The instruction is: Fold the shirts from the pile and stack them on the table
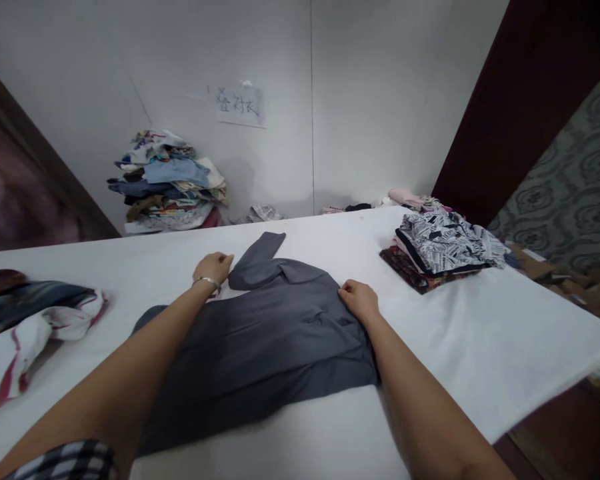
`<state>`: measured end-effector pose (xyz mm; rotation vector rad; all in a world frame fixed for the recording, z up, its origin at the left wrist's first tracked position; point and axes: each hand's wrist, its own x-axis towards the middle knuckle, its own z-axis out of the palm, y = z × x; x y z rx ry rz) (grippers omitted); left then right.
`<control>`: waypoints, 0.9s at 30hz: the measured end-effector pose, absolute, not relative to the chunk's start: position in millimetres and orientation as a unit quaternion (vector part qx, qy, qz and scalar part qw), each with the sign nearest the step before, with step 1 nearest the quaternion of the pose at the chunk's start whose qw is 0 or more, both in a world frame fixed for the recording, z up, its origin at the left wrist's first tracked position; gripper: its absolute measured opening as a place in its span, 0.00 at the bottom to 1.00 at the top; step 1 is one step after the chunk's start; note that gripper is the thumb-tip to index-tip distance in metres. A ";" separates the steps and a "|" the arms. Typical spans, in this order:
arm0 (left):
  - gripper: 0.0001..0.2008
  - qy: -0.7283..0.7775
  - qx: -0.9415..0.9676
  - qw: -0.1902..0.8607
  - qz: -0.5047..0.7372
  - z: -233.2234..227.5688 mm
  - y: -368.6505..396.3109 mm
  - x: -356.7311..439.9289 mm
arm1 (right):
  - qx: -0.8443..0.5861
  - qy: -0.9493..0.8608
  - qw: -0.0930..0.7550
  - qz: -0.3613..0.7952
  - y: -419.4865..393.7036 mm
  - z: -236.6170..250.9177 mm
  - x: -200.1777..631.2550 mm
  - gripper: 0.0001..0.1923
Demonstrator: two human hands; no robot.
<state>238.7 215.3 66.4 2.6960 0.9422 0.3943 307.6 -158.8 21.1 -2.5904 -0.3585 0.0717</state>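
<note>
A dark grey long-sleeved shirt (275,333) lies spread across the white table, with some wrinkles in its body. One sleeve (260,257) bends back at the far side and points away from me. My right hand (361,301) pinches the shirt's right-hand edge between thumb and fingers. Beside the bend of the sleeve is my left hand (214,269), wearing a bracelet, its fingers curled closed. Whether cloth is between those fingers is hidden. My left forearm covers part of the shirt's left end.
Folded clothes (440,247) are stacked at the right, a patterned black-and-white one on top. Loose garments (45,327) lie at the left. A tall clothes pile (173,180) rises beyond the table's back edge. A handwritten paper sign (240,105) hangs on the wall.
</note>
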 end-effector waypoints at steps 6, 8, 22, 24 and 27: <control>0.22 0.298 0.933 0.170 0.112 55.0 184.8 295.8 | -0.956 -0.131 0.262 0.028 -159.5 19.5 308.9 0.09; 0.22 0.321 0.923 0.190 0.097 48.4 180.3 307.0 | -0.957 -0.130 0.259 0.026 -159.4 19.2 309.3 0.09; 0.07 0.317 0.747 0.486 0.323 142.8 182.4 302.0 | -0.957 -0.140 0.254 0.025 -160.0 19.3 310.3 0.09; 0.05 0.256 0.715 0.542 0.361 171.6 175.6 293.3 | -0.956 -0.139 0.259 0.025 -160.4 18.2 311.4 0.09; 0.05 0.146 0.679 0.605 0.390 201.6 153.4 271.7 | -0.952 -0.136 0.274 0.031 -161.4 16.4 312.4 0.09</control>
